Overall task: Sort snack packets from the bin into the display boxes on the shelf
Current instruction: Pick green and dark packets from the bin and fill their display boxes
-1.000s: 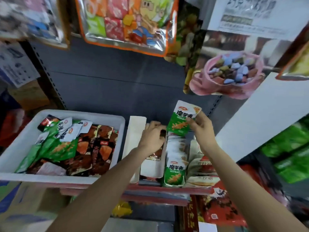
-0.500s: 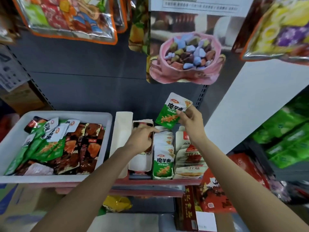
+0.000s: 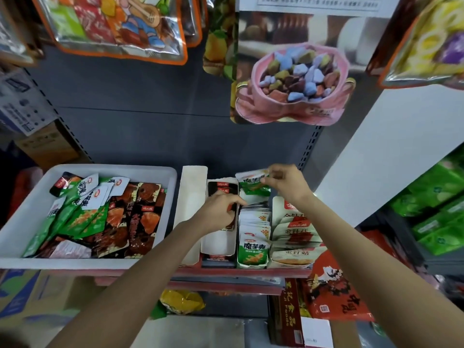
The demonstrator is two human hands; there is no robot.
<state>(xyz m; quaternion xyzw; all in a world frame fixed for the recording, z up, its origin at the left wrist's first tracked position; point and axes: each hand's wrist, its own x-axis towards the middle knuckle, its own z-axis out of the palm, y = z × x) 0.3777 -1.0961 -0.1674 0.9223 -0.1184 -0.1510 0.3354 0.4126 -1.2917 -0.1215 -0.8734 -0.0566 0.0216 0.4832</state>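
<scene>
My right hand (image 3: 283,183) pinches a green snack packet (image 3: 252,185) by its top edge, low over the back of the middle display box (image 3: 253,262), which holds a row of the same green packets. My left hand (image 3: 219,213) rests on the dark packets in the left display box (image 3: 218,247), fingers curled over the divider beside the green row. The white bin (image 3: 22,237) on the left holds several loose green and dark brown packets.
A third box of white and orange packets (image 3: 296,234) stands to the right. An empty white box (image 3: 192,209) sits between bin and display boxes. Large snack bags (image 3: 291,81) hang overhead. More goods fill the shelf below and the green stacks (image 3: 437,204) at right.
My right hand has lowered the green packet from above the shelf down to the back of the middle box. My left hand stays at the left box.
</scene>
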